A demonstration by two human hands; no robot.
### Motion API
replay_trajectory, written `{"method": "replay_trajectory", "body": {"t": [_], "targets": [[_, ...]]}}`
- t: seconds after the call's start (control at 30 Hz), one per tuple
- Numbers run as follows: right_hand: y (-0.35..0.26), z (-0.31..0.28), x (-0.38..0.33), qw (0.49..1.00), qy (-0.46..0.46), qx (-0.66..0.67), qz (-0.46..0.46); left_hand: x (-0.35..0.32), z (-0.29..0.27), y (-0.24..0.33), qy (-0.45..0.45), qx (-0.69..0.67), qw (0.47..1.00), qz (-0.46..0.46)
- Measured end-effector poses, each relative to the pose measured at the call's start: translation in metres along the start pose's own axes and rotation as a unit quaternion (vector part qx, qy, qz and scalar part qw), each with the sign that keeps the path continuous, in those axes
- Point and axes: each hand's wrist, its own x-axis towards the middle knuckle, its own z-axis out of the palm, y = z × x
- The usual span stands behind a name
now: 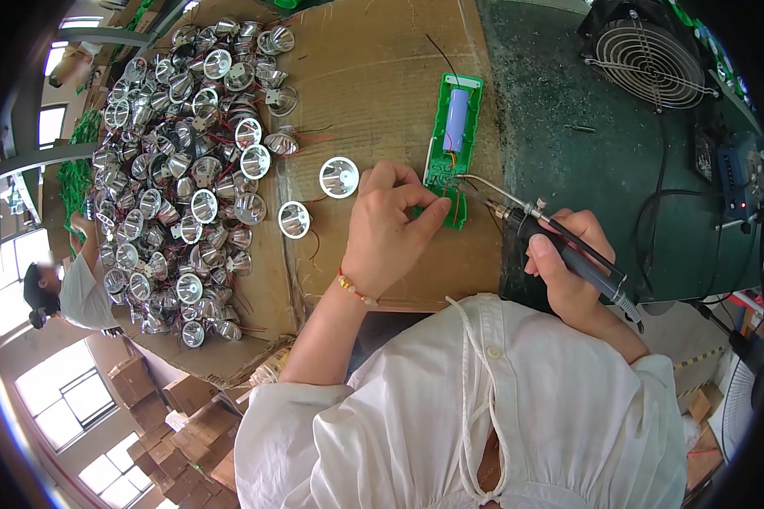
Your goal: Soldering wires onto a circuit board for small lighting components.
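Note:
On the brown cardboard lies a long green plastic housing (472, 110) with a purple cylindrical battery cell (456, 120) inside. Small wires and a green circuit board (440, 170) sit at its near end. My right hand (573, 263) grips a soldering iron (579, 265) with a thin metal feed tube (492, 188) along it; tip and tube end reach the board. My left hand (392, 222) is closed in a pinch just left of the board, and what is between the fingertips is too small to make out. Two loose reflector cups (339, 177) lie left of this hand.
Heaped reflector cups with thin wires (178, 178) cover the left of the table. A fan with a round wire guard (648, 64) stands far right, above a blue powered unit (745, 178) and black cables (641, 229). Another person (81, 293) is at the left edge; cardboard boxes (187, 450) stand behind.

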Motion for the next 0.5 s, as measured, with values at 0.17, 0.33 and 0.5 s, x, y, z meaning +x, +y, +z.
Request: {"method": "replay_trajectory", "body": {"t": [0.17, 0.33, 0.5], "targets": [[0.0028, -0.0010, 0.0027, 1.000, 0.006, -0.021, 0.010, 0.0043, -0.0008, -0.0014, -0.010, 0.019, 1.000, 0.019], [0.0013, -0.0025, 0.0031, 0.999, -0.005, -0.049, -0.011, 0.0058, -0.0032, 0.0013, -0.026, 0.000, 1.000, -0.007], [-0.0046, -0.0061, 0.0003, 0.999, 0.016, 0.043, -0.012, 0.0052, -0.0040, -0.0006, -0.029, 0.007, 1.000, -0.001]]}}
